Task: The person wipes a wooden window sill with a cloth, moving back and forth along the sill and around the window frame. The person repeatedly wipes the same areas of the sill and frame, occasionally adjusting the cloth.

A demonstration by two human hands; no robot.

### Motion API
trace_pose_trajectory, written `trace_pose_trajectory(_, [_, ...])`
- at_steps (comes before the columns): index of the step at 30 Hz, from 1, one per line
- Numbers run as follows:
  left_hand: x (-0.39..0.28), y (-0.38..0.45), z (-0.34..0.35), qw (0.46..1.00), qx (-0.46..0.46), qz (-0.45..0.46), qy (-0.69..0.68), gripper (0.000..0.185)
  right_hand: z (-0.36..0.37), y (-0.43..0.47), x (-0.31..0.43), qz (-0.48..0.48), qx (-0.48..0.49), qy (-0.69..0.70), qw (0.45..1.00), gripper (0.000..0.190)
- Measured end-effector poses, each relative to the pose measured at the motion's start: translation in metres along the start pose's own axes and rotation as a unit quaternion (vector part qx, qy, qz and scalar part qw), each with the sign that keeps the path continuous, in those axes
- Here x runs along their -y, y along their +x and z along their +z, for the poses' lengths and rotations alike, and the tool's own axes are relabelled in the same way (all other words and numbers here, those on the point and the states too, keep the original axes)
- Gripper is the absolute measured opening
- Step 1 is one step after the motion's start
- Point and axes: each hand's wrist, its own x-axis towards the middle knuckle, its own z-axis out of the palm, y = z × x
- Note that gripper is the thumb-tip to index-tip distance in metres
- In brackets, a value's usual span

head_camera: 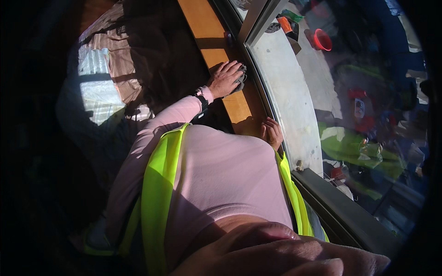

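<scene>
My left hand (224,80) is pressed palm down on a crumpled dark grey cloth (240,80), fingers bent over it, on an orange-brown wooden window sill (238,107). A dark band with a small device circles that wrist. My right hand (272,132) is beside the metal window frame (261,88), close to my chest, with its fingers curled; its palm and whatever it touches are hidden. Sunlight and shadow fall across the sill.
Outside the glass lie a pale ledge (290,76), a red bowl or bucket (323,39), an open box (293,34) and a green sheet (355,148). A small object (228,38) stands by the frame. Brown and white sheeting (100,79) lies left.
</scene>
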Motion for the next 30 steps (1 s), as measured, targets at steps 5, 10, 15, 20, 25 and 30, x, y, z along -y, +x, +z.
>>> trace_pose_trajectory(5, [0.007,0.005,0.001,0.999,-0.014,-0.045,-0.025,0.046,-0.005,0.004,0.007,0.064,0.011,0.062,0.996,0.006])
trace_pose_trajectory(10, [-0.012,-0.018,-0.004,0.992,0.054,0.111,0.012,0.045,-0.004,0.008,0.019,0.132,-0.004,0.094,0.987,0.007])
trace_pose_trajectory(15, [-0.006,-0.024,-0.004,0.984,0.02,0.173,-0.031,0.041,-0.003,0.006,0.021,0.141,-0.016,0.084,0.986,0.006])
trace_pose_trajectory(20, [0.011,-0.016,-0.004,0.989,-0.001,0.137,-0.055,0.044,-0.008,0.004,0.019,0.177,0.0,0.112,0.978,0.007])
trace_pose_trajectory(25, [0.025,-0.004,-0.003,0.996,-0.004,0.058,-0.068,0.045,-0.009,0.003,0.015,0.193,0.001,0.14,0.971,0.012])
trace_pose_trajectory(30, [0.043,0.029,-0.022,0.981,-0.08,0.005,-0.174,0.042,-0.009,0.001,0.013,0.179,0.008,0.142,0.973,0.012])
